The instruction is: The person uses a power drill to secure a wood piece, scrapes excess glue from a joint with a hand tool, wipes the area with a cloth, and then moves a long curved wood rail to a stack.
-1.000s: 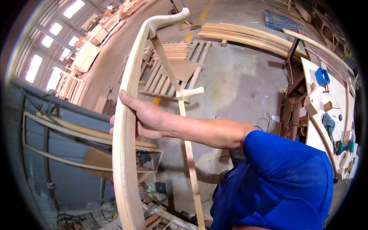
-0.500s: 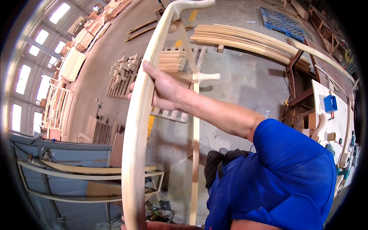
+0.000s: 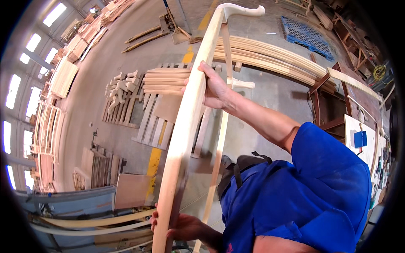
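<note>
A long pale wooden furniture frame [image 3: 182,145] runs from the lower edge up to the top middle, tilted to the right. Its top corner bends into a curved foot [image 3: 247,11], and a thinner rail [image 3: 222,139] runs beside the thick one. My right hand [image 3: 216,89] grips the thick rail at upper mid-length, thumb over the top and most fingers hidden underneath. Near the lower end, my left hand [image 3: 185,227] is wrapped round the same rail, fingertips showing on its far left side. Another curved foot [image 3: 242,84] sticks out just right of my right hand.
A pallet [image 3: 154,126] holds stacked wooden strips [image 3: 162,82]; curved legs [image 3: 120,90] lie on another. Long boards [image 3: 278,59], a blue pallet [image 3: 303,36] and a pallet jack [image 3: 158,29] lie beyond. A workbench [image 3: 354,122] stands right, a metal rack [image 3: 67,202] lower left.
The frame's top has swung to the right and its lower end leans left. My right hand has moved right with it. My left hand, mostly cut off before, now shows at the lower rail.
</note>
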